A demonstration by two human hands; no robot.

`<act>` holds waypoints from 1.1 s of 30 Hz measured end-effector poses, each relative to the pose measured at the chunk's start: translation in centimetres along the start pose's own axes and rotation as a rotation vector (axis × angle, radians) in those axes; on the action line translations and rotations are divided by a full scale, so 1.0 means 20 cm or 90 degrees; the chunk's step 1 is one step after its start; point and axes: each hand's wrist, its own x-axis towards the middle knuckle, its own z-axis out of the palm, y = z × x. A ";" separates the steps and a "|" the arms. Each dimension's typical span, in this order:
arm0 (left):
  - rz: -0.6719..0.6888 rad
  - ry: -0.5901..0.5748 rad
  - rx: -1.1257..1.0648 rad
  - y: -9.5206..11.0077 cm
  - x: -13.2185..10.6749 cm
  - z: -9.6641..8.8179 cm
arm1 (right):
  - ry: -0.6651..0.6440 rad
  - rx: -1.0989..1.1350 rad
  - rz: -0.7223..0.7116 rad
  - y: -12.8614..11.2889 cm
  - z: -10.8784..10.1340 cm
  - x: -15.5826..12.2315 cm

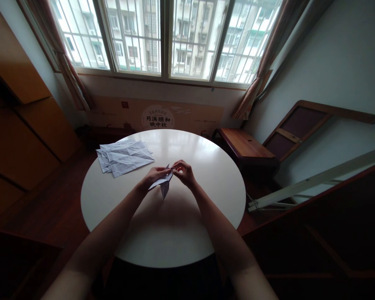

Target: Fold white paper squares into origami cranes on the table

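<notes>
Above the middle of the round white table (181,233), a folded paper figure (164,187) is held between my two hands. It looks like an origami bird, with one pointed flap hanging down and another reaching to the left. My left hand (156,174) is closed on its left side, thumb against the paper. On the right, my right hand (184,171) pinches a thin tip of the same paper, thumb and forefinger together. Part of the figure is hidden behind the fingers.
A stack of creased paper sheets (128,158) lies at the table's back left. Beyond the right edge stands a wooden bench (246,143), with a ladder-like metal frame (315,179) nearer. Orange cabinets (34,137) line the left wall. Barred windows (137,37) are ahead.
</notes>
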 end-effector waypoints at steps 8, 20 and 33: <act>-0.020 -0.010 -0.032 0.03 -0.03 0.01 | 0.011 -0.043 -0.027 0.02 -0.01 0.00; 0.034 0.042 -0.062 0.04 -0.04 0.05 | 0.018 -0.041 -0.026 -0.01 0.02 -0.01; 0.127 0.108 -0.019 0.04 -0.04 0.07 | 0.026 0.058 0.052 -0.01 0.02 0.01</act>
